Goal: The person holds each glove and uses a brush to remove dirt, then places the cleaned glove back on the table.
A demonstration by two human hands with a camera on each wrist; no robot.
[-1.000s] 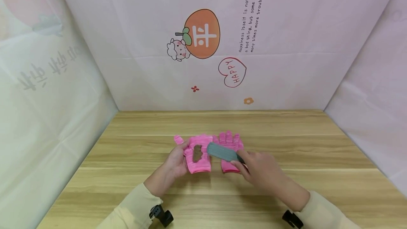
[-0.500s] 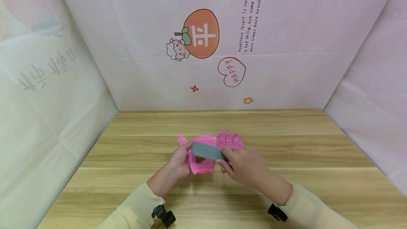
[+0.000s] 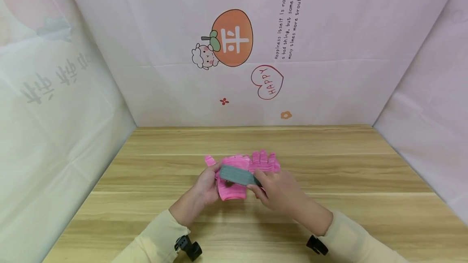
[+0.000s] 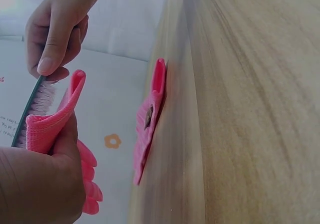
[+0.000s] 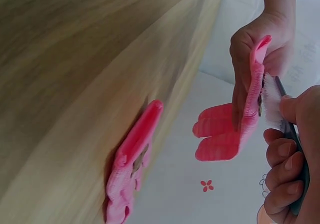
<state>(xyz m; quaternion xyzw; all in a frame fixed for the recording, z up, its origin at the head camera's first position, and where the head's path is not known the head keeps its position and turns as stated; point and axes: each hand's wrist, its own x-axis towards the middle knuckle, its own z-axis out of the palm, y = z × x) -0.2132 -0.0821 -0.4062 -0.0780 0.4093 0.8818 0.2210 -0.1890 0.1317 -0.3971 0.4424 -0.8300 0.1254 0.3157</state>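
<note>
My left hand (image 3: 205,186) grips a pink knit glove (image 3: 234,193) above the table, thumb on its near face and fingers behind. The glove's own fingers (image 5: 217,134) hang loose in the right wrist view. A brown smear (image 3: 229,183) on its face is mostly covered by a grey-green brush (image 3: 237,174). My right hand (image 3: 279,192) holds this brush by its handle, thumb along it. White bristles (image 5: 272,101) face the glove, right at the smear in the right wrist view. A second pink glove (image 3: 264,162) lies on the table, partly behind my right hand.
The wood-grain table (image 3: 329,157) stretches to both sides and in front. White printed sheets (image 3: 164,92) hang at the back and both sides. The second glove carries a brown patch (image 5: 139,161) too.
The brush has moved left from between the gloves onto the held glove, covering most of its brown smear. The left hand and its glove shifted slightly right, then stayed nearly still.
</note>
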